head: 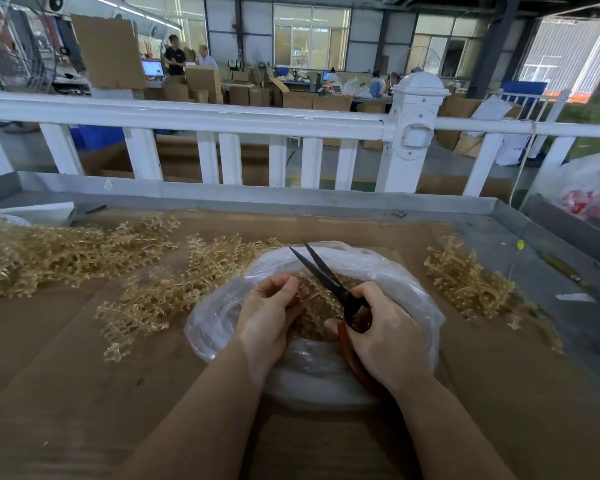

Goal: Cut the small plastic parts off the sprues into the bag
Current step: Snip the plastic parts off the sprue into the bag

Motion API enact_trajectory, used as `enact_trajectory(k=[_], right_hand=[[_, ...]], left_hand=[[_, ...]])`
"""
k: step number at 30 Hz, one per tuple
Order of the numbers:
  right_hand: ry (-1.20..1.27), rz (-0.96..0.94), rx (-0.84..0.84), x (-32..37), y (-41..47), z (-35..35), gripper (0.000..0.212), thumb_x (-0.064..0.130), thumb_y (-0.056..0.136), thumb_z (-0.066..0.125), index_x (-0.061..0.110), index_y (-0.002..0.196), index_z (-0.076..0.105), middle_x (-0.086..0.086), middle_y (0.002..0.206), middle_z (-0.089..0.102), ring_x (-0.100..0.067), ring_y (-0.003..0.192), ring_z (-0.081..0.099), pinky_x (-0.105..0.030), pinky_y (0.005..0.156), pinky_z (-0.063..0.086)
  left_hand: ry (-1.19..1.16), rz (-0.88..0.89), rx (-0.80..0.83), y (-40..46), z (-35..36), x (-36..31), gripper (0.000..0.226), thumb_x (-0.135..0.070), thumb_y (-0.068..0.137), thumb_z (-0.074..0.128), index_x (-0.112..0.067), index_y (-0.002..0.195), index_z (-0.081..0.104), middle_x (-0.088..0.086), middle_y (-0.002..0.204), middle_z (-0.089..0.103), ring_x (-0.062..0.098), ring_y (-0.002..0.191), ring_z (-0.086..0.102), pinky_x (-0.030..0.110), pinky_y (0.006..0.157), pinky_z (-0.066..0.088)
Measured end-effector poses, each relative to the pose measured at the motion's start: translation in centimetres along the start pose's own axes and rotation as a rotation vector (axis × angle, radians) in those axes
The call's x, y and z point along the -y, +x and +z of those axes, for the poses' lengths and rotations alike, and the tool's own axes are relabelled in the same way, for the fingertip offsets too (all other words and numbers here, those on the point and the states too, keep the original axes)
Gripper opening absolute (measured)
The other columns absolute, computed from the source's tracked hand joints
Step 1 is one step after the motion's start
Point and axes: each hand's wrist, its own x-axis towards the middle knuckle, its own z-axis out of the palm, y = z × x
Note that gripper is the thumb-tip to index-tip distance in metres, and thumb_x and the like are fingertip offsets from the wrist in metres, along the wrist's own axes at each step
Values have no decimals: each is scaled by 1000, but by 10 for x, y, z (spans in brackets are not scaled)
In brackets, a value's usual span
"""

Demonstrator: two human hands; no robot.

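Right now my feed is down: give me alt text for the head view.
Over an open clear bag, the right hand holds scissors, blades apart, while the left hand pinches an amber sprue. More sprues lie heaped left and right on the cardboard-covered table.

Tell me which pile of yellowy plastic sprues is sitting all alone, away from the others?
The small heap of amber plastic sprues right of the clear plastic bag; the other heaps spread together on its left.
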Motion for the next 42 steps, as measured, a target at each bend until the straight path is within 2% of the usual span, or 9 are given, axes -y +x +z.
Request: enact_trajectory(k=[4,6,13,16,22,27,32,37,42], right_hand=[[36,-57,-19,1,-2,-1,39,46,69,78,22,94,60,15,81,62,4,73,50,-3,70,37],[15,-66,7,1,-2,-1,40,49,69,76,22,94,60,13,81,63,3,73,49,-5,64,37],[-28,-90,16,1,-3,2,39,52,72,72,22,94,60,10,80,65,-3,71,56,-10,64,39],[-58,-106,27,3,-3,0,39,53,73,70,23,95,59,12,80,64,1,72,52,-6,64,33],[-85,-120,44,3,-4,0,39,52,74,70,22,95,59,9,80,64,-8,71,58,-14,63,37],[-75,-112,24,4,-5,-1,38,53,74,69,22,94,59,10,81,65,-6,72,59,-14,63,40],[-49,-128,6,7,-5,-2,43,59,76,59,21,94,60,10,82,65,-7,73,59,-19,62,48],[-121,-121,31,10,-4,-1,41,58,76,60,21,93,59,7,79,65,-12,71,61,-19,58,43],[-132,-111,26,12,-5,0,41,57,75,62,21,93,58,7,78,64,-13,70,61,-20,58,41]], left_hand=[[-65,3,16,0,-1,0,9,0,91,54,-4,89,61,10,82,68,17,76,66,25,69,59],[-66,5,27,-1,-3,1,9,-2,93,53,-4,93,62,10,88,67,18,82,65,25,73,58],[-94,-23,16,-4,-4,-2,14,-4,94,52,-7,87,65,4,74,71,9,65,69,18,54,54],[-86,-36,-5,-3,-3,-2,14,-5,94,52,-8,90,66,5,81,71,13,74,68,24,63,55],[-67,-38,-4,-1,-1,0,17,-3,96,48,-6,90,63,9,86,69,18,82,65,31,86,51],[-72,-27,9,-3,-2,-1,17,-6,95,51,-7,82,61,8,81,68,14,74,67,24,67,59],[-86,9,-41,-8,5,0,20,-6,94,53,-8,76,60,1,60,68,8,54,66,18,51,54],[-121,-9,-39,-7,2,-2,17,-5,95,50,-8,85,62,2,72,68,5,56,66,16,54,53],[-164,-82,20,-8,0,-7,22,-5,97,45,-9,82,60,-1,59,67,7,52,64,19,58,54]])
